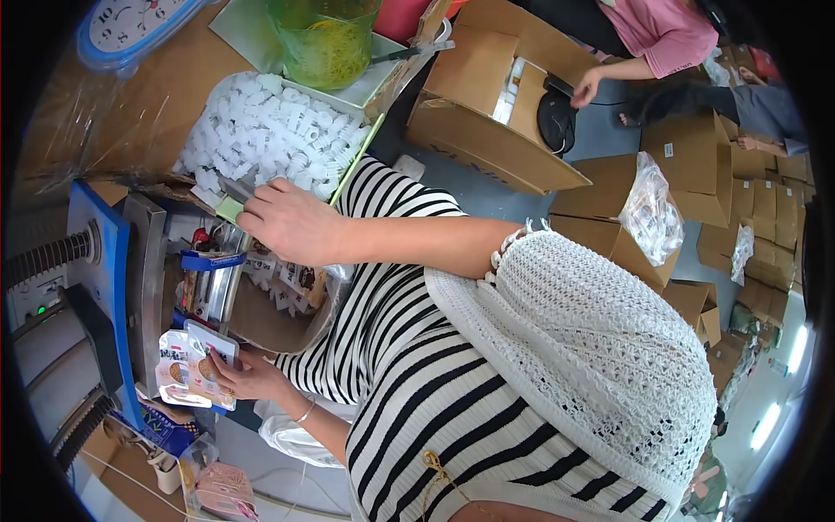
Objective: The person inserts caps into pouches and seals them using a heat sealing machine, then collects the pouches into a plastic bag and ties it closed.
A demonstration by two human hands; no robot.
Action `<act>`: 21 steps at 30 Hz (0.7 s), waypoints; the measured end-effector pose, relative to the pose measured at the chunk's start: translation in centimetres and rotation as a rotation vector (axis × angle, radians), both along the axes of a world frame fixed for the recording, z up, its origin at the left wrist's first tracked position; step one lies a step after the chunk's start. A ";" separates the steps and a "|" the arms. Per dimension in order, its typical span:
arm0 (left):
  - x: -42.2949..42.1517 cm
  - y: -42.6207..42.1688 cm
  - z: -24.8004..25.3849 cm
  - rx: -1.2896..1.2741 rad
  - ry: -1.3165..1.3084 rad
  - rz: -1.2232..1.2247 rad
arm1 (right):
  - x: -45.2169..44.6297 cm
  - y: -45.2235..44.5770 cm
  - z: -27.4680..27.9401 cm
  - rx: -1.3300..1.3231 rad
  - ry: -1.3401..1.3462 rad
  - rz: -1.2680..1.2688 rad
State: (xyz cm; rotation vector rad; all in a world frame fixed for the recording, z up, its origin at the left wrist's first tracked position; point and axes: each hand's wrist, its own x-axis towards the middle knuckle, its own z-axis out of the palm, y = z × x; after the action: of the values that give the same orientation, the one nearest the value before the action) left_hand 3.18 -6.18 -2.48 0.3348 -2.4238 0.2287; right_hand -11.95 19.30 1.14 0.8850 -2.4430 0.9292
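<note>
My left hand (248, 376), with a bracelet at its wrist, holds printed food packets (198, 365) showing round food pictures. Two or so packets lie side by side or overlap; the exact number is unclear. My right hand (291, 224) is bent at the near edge of a tray heaped with small white plastic pieces (270, 130). Its fingers are curled in beside the tray's pale green rim (229, 209), and whatever they pinch is hidden. Below this hand stands an open carton (283, 317) with more printed packets inside.
A blue-framed machine (103, 287) with black hoses stands at the left. A green basket (322, 39) with yellow bands sits behind the tray. Open cartons (496, 143) and plastic bags (651, 213) are at the right. Another person's hand (587, 87) is near a black object in a carton.
</note>
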 end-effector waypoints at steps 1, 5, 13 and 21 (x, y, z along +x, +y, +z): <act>0.0 0.0 -0.1 0.027 0.005 0.001 | 0.0 -0.1 -0.1 -0.001 -0.002 -0.002; -0.1 0.2 -0.1 0.089 0.016 0.001 | 0.0 -0.2 -0.3 -0.004 -0.008 -0.006; 0.3 0.2 0.0 0.166 0.006 -0.028 | 0.1 -0.1 -0.4 -0.011 -0.005 -0.005; 0.1 0.3 0.3 0.153 0.025 -0.056 | 0.1 0.0 -0.3 -0.020 0.019 -0.008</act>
State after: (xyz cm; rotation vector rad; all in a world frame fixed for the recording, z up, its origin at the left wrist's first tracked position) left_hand 3.26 -5.88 -2.15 0.3351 -2.4281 0.0137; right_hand -11.86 19.25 0.81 0.8721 -2.4155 0.9372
